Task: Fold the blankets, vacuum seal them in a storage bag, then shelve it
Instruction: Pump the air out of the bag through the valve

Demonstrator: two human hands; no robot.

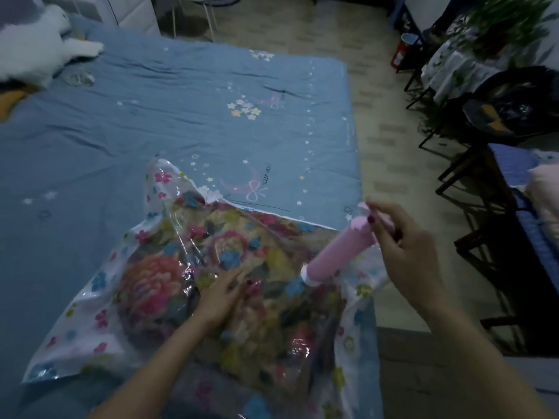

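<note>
A clear storage bag (90, 322) printed with small flowers lies on the bed, near its front right corner. Inside it shows a folded floral blanket (157, 285) in pink and yellow. A pink hand pump (338, 252) stands tilted on the bag, its white base set against the plastic. My left hand (222, 294) lies flat with straight fingers on the bag over the blanket, left of the pump's base. My right hand (402, 237) grips the pump's handle at its upper end, fingers curled round it.
The bed is covered by a blue sheet (181, 116) with stars and moons. A white plush toy (33, 40) lies at its far left corner. Right of the bed runs tiled floor (384, 146), then dark metal racks (496, 225), a black chair (514, 107) and a plant.
</note>
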